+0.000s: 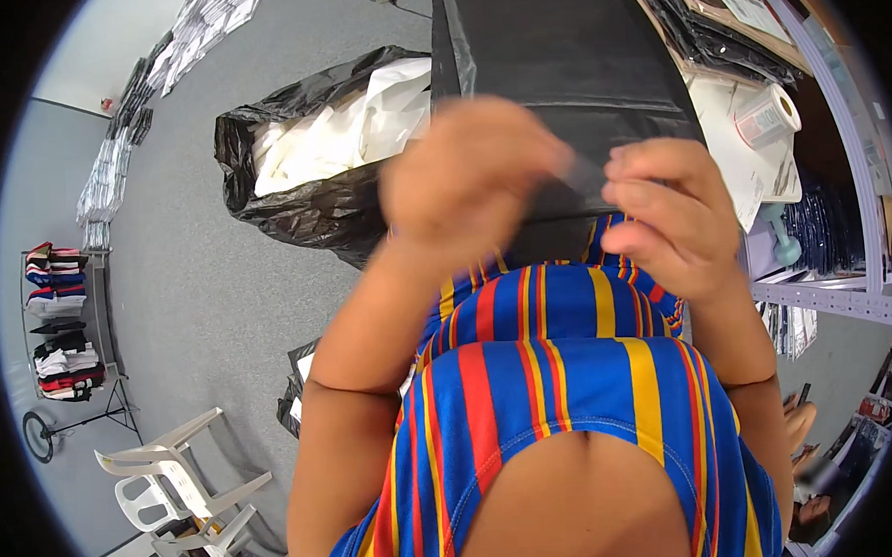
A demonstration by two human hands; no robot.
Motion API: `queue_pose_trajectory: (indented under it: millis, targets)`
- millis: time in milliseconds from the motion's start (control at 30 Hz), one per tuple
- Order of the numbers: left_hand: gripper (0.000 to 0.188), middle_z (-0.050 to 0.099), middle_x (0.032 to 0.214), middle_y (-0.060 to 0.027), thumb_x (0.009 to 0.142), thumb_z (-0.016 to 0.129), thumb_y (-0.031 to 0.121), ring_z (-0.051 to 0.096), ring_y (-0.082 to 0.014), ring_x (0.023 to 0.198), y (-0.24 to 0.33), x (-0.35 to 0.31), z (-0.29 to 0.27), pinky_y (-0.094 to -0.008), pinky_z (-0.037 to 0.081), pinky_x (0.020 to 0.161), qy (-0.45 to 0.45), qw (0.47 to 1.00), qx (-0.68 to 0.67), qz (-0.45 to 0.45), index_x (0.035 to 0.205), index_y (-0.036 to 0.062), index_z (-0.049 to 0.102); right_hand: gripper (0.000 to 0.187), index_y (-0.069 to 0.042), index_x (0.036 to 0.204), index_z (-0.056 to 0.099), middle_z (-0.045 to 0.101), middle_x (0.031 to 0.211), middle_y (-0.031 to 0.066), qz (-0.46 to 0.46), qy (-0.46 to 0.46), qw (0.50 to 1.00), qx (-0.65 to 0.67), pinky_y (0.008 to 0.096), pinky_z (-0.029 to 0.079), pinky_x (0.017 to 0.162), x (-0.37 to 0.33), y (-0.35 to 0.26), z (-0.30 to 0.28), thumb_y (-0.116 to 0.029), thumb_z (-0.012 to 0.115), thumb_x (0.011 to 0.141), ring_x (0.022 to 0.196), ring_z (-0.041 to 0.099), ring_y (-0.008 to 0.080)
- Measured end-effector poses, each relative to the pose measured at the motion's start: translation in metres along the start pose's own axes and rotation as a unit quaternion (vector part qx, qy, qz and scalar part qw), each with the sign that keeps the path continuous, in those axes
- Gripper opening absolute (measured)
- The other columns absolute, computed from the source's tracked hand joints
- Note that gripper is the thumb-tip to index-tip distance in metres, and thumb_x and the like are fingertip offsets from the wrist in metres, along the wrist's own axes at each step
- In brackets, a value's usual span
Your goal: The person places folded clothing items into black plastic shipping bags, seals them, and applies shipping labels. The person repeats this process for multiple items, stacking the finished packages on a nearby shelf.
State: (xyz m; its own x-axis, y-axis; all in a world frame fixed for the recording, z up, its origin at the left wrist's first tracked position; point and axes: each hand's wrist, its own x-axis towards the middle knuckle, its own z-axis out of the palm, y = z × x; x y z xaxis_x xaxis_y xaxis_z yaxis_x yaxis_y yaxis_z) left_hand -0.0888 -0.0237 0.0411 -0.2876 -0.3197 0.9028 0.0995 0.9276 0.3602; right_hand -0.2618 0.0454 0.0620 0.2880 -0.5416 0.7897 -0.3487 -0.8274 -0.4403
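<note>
In front of my chest, a small clear strip [584, 175], perhaps plastic or tape, spans the gap between both hands. My left hand [467, 180] is smeared by motion, its fingertips seemingly pinched on one end. The fingers of my right hand [671, 207] are curled, and the strip's other end meets its upper fingertips. Below the hands, a flat black plastic sheet or bag [576, 58] covers the surface before me; its exact kind is unclear.
A black garbage bag [296, 210] full of white pieces stands at left. Stacked packages [742, 23], a label roll [767, 118] and a shelf frame [830, 299] are at right. White plastic chairs [173, 465] and a clothes rack [64, 321] stand farther left. Another person [800, 423] is at lower right.
</note>
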Motion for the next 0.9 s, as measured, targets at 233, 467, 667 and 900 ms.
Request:
queue_pose_trajectory:
  millis: [233, 467, 667, 900]
  targets:
    - [0.031, 0.058, 0.087, -0.0166, 0.073, 0.052, 0.032, 0.055, -0.0309, 0.085, -0.147, -0.154, -0.269, -0.0383, 0.042, 0.075, -0.401, 0.628, 0.490, -0.453, 0.088, 0.0068, 0.061, 0.022, 0.001, 0.103, 0.048, 0.050, 0.083, 0.0077, 0.149, 0.182, 0.971, -0.046, 0.0216, 0.042, 0.067, -0.048, 0.016, -0.060, -0.002, 0.049, 0.081, 0.069, 0.051, 0.0105]
    - [0.036, 0.059, 0.089, -0.0161, 0.075, 0.051, 0.037, 0.056, -0.0327, 0.082, -0.127, -0.077, -0.249, -0.0392, 0.043, 0.072, -0.445, 0.491, 0.532, -0.526, 0.090, 0.0051, 0.060, 0.018, 0.000, 0.098, 0.053, 0.050, 0.084, 0.0064, 0.235, 0.207, 0.927, -0.207, 0.0207, 0.041, 0.066, -0.089, 0.018, -0.090, 0.000, 0.049, 0.081, 0.068, 0.049, 0.0099]
    - [0.038, 0.060, 0.086, -0.0155, 0.073, 0.056, 0.038, 0.057, -0.0335, 0.081, -0.132, -0.041, -0.232, -0.0400, 0.043, 0.067, -0.398, 0.482, 0.395, -0.673, 0.085, 0.0032, 0.060, 0.015, 0.001, 0.092, 0.055, 0.051, 0.081, 0.0069, 0.216, 0.142, 0.933, -0.252, 0.0218, 0.041, 0.063, -0.090, 0.014, -0.086, 0.003, 0.051, 0.077, 0.068, 0.050, 0.0117]
    - [0.032, 0.059, 0.086, -0.0180, 0.077, 0.043, 0.031, 0.056, -0.0320, 0.085, -0.183, -0.072, -0.301, -0.0399, 0.043, 0.073, -0.071, 0.624, 0.609, -0.484, 0.091, 0.0061, 0.059, 0.016, 0.001, 0.089, 0.057, 0.052, 0.081, 0.0089, 0.222, 0.089, 0.933, -0.269, 0.0225, 0.041, 0.061, -0.098, 0.012, -0.087, 0.006, 0.052, 0.074, 0.066, 0.050, 0.0135]
